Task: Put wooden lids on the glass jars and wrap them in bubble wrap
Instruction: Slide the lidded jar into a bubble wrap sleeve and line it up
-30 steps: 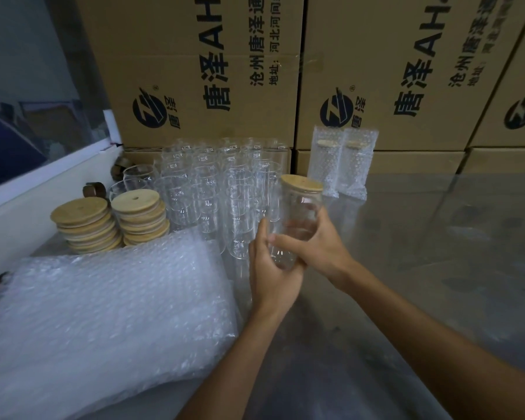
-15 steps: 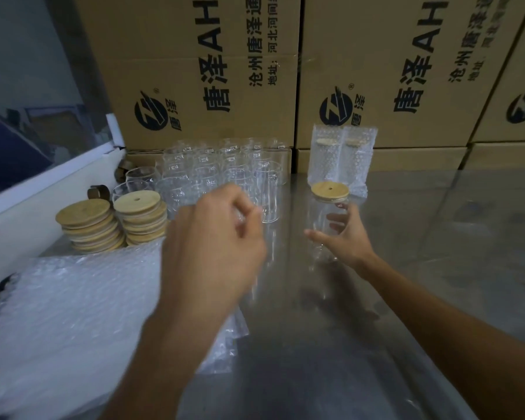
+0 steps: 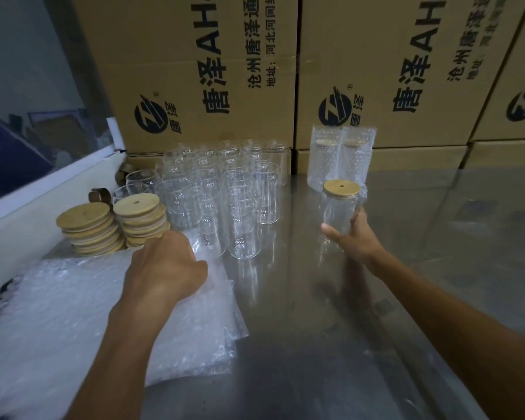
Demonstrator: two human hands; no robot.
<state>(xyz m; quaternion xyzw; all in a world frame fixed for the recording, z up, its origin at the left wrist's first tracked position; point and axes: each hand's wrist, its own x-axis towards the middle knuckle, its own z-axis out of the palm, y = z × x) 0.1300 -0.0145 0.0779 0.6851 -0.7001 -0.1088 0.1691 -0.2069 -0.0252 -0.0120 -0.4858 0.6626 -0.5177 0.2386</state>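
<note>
A glass jar (image 3: pixel 337 212) with a wooden lid (image 3: pixel 341 188) stands upright on the steel table at the right. My right hand (image 3: pixel 353 237) grips its lower part. My left hand (image 3: pixel 164 265) rests on the far right corner of a stack of bubble wrap sheets (image 3: pixel 58 322) at the left; its fingers are curled at the top sheet, and whether they pinch it is hidden. Several empty glass jars (image 3: pixel 222 195) stand grouped behind. Two stacks of wooden lids (image 3: pixel 112 222) sit left of them.
Two wrapped jars (image 3: pixel 340 159) stand against the cardboard boxes (image 3: pixel 361 71) that wall off the back. A white ledge (image 3: pixel 43 192) runs along the left. The bare steel tabletop (image 3: pixel 437 268) stretches right and toward me.
My left hand let go of the jar and dropped down-left onto the bubble wrap. My right hand carried the lidded jar to the right and set it on the table.
</note>
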